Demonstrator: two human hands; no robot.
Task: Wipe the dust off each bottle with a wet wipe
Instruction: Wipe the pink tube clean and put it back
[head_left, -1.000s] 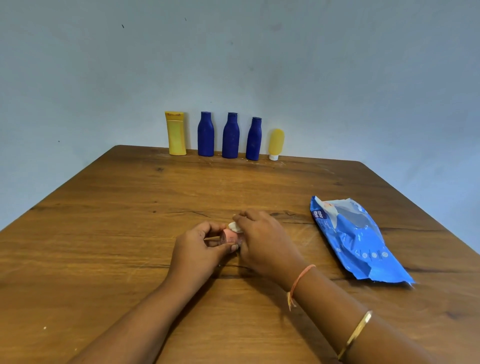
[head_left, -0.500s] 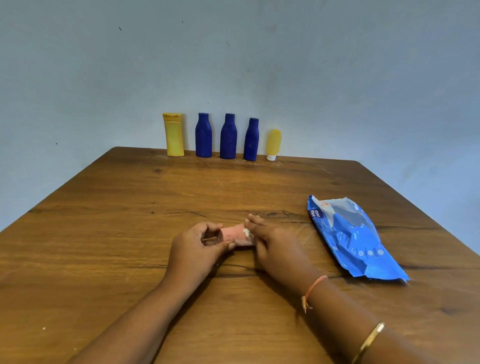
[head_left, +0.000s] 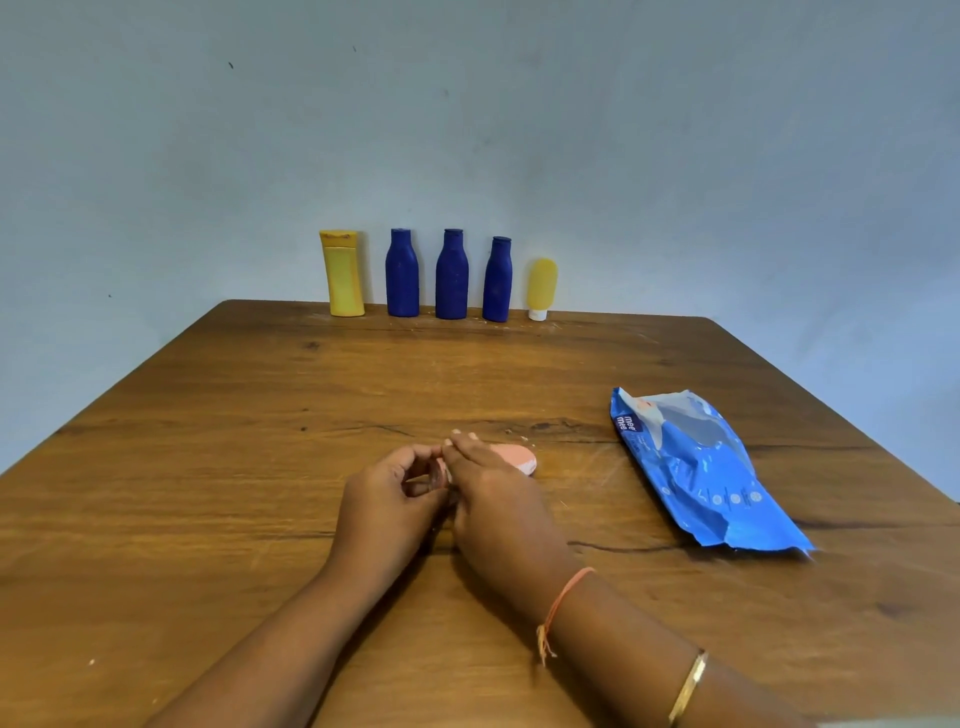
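A small pink bottle (head_left: 519, 460) is laid on its side on the wooden table (head_left: 208, 467), a little left of the blue wipe pack (head_left: 701, 467) and apart from it. The end farther from the pack is held by the left hand (head_left: 392, 501), whose fingers and thumb are curled round it. The right hand (head_left: 493, 499) is laid over the bottle's middle, between the left hand and the pack, with its fingers stretched across. Whether anything is gripped beneath it cannot be told, and only the end nearer the pack is left uncovered. Well beyond the pack and to its left, five bottles are stood upright in a row at the table's far edge: a yellow bottle (head_left: 342, 275), three blue bottles (head_left: 452, 275) and, nearest the pack, a small yellow tube (head_left: 542, 283) set on its white cap.
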